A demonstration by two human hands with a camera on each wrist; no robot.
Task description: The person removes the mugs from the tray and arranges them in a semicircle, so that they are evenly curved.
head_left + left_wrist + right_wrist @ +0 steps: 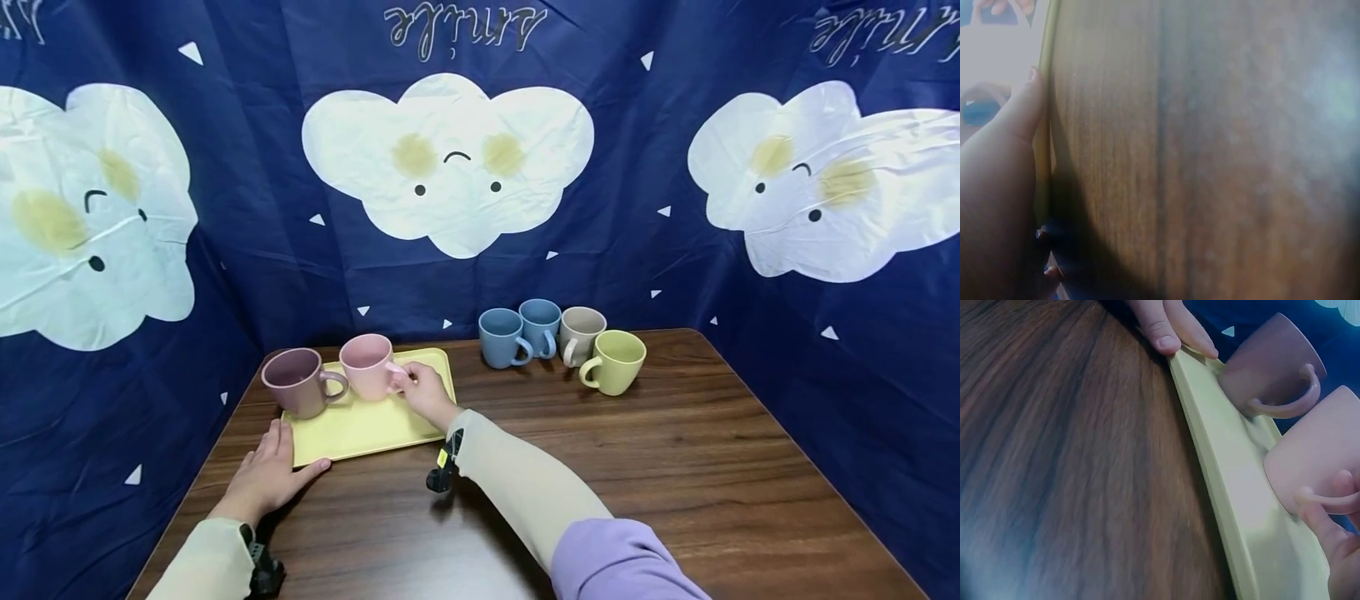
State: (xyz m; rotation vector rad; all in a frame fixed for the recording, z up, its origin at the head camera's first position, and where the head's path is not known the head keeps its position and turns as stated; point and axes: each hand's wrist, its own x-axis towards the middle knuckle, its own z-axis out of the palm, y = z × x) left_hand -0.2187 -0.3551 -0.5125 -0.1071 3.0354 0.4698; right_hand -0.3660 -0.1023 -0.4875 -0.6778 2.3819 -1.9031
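Note:
A pale yellow tray (pixel 360 429) lies at the left of the table, with a mauve mug (pixel 300 392) and a pink mug (pixel 367 371) standing on it, the mauve one at its left end. The handle of the pink mug is pinched by my right hand (pixel 427 393); the right wrist view shows its thumb against the handle of that pink mug (pixel 1316 450). My left hand (pixel 264 475) rests at the tray's near left corner, thumb and fingers spread along its edges. In the left wrist view, the left thumb (pixel 1019 112) touches the tray rim.
Two blue mugs (pixel 500 337), a grey mug (pixel 581 333) and a yellow-green mug (pixel 617 367) stand grouped at the back right of the wooden table (pixel 675 467). A dark blue curtain (pixel 255 275) with cloud prints surrounds the back and sides.

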